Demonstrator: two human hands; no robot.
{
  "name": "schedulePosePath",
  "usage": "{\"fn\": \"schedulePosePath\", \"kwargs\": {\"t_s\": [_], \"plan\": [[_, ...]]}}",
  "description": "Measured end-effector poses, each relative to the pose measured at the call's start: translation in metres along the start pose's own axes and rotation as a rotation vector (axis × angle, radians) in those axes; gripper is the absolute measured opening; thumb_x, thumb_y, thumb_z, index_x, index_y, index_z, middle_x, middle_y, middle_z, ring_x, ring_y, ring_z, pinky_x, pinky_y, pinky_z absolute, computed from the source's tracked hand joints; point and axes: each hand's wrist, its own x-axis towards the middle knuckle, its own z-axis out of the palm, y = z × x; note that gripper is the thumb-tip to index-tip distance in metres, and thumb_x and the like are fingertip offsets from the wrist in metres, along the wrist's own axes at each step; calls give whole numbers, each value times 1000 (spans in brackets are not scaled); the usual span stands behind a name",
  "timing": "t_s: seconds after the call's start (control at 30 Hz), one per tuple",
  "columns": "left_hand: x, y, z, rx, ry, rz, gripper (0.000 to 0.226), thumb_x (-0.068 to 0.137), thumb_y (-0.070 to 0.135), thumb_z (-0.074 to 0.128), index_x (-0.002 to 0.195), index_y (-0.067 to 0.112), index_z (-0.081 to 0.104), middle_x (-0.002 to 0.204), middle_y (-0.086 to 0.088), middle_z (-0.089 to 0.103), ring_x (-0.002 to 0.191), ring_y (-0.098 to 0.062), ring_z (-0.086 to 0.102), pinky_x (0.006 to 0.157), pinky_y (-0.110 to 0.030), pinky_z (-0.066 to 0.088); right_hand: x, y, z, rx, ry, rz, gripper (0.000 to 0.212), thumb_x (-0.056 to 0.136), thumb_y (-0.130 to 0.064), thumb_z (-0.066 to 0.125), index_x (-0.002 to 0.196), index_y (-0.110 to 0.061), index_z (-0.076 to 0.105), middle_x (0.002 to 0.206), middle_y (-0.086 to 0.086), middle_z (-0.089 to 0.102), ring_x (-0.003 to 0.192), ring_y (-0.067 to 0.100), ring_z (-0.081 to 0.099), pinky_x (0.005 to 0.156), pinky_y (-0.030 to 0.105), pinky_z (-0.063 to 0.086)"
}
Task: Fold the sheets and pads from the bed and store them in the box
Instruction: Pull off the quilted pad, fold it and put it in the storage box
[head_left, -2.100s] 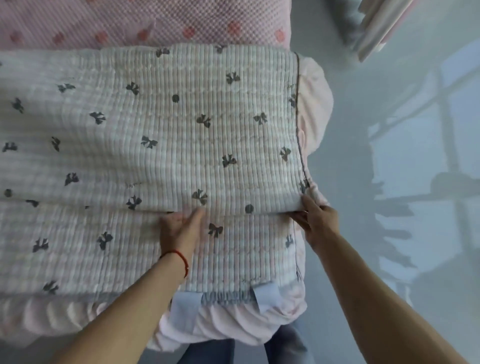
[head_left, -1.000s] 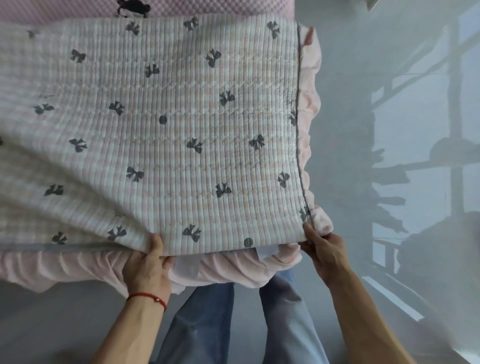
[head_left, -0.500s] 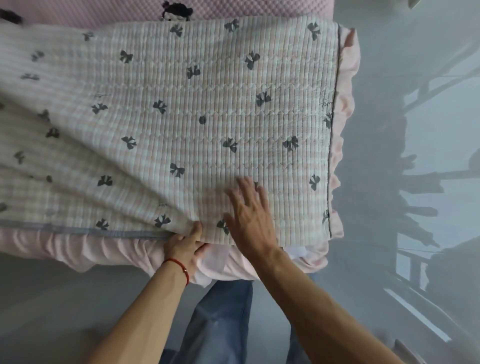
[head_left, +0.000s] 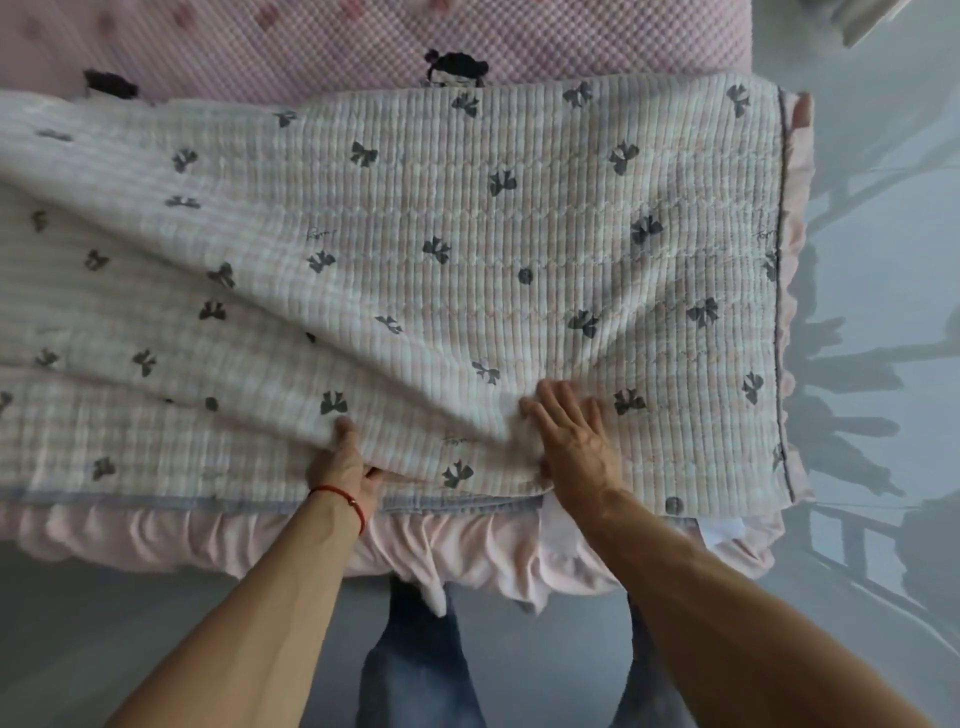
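Left hand (head_left: 340, 462) still pinches the pad (head_left: 467, 249) edge; right hand (head_left: 571, 431), apparently flat, has slid leftward.

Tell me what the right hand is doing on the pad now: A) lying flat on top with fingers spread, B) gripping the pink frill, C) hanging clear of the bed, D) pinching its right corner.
A: the right hand lies flat on the pad, fingers spread, while the left hand grips the near edge.
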Motion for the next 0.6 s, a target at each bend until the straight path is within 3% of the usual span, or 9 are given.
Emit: {"fn": "schedulePosePath", "kwargs": {"t_s": [0.2, 0.37, 0.5, 0.6], "plan": [[4, 20, -18, 21, -91, -20, 43, 91, 29, 75, 126, 9, 59, 117, -13, 69, 106, -30, 69, 93, -55, 57, 9, -15, 6, -83, -6, 92, 97, 85, 12, 63, 163, -23, 17, 173, 2, -1, 158, 24, -10, 127, 57, 2], [24, 60, -44, 22, -61, 86, 25, 96, 33, 68, 108, 12, 64, 111, -13, 70, 95, -25, 70, 81, -42, 61, 12, -10, 20, -101, 82, 80, 94, 73, 19, 70, 153, -19, 38, 170, 6, 20, 159, 27, 6, 124, 65, 14], [18, 54, -69, 221, 36, 178, 31, 99, 36, 62, 87, 7, 65, 63, -11, 71, 53, -21, 64, 51, -29, 51, 8, -5, 19, -124, 213, -5, 89, 67, 17, 78, 142, -19, 49, 160, 8, 39, 153, 29, 28, 117, 66, 27], [10, 35, -104, 329, 123, 246, 43, 99, 38, 57, 80, 2, 69, 54, -12, 67, 44, -22, 59, 44, -26, 46, -8, -28, 16, -150, 274, 50, 87, 66, 1, 89, 137, -27, 48, 144, -1, 46, 136, 25, 43, 111, 62, 36]]}}
